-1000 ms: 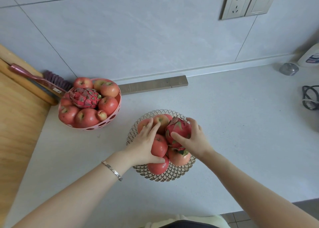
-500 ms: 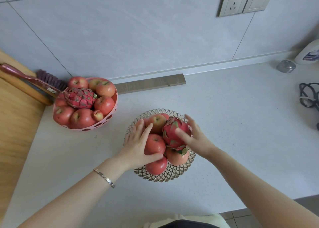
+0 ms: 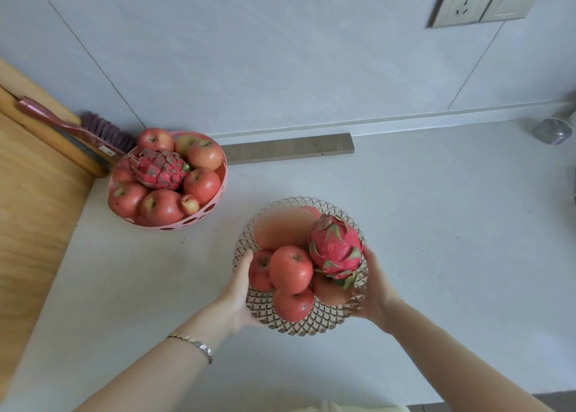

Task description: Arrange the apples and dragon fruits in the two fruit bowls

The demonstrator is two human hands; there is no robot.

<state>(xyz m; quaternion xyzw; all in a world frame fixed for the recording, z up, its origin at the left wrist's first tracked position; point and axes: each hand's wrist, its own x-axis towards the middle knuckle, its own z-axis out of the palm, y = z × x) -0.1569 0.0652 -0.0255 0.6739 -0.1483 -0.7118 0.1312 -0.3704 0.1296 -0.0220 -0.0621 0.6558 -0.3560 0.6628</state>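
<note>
While the pink bowl [image 3: 199, 222] sits full at far left, I see the left hand [image 3: 238, 298] has quit the fruit to grip the glass bowl [image 3: 299, 328], apples [image 3: 291, 270] and dragon fruit [image 3: 335, 249] heaped inside. The right hand [image 3: 377, 293] grips its other side. Arranging looks done.

Left hand [image 3: 238, 296], right hand [image 3: 378, 290], both cupped

Pink dotted bowl [image 3: 205, 215]; clear diamond-patterned bowl [image 3: 314, 321].
</note>
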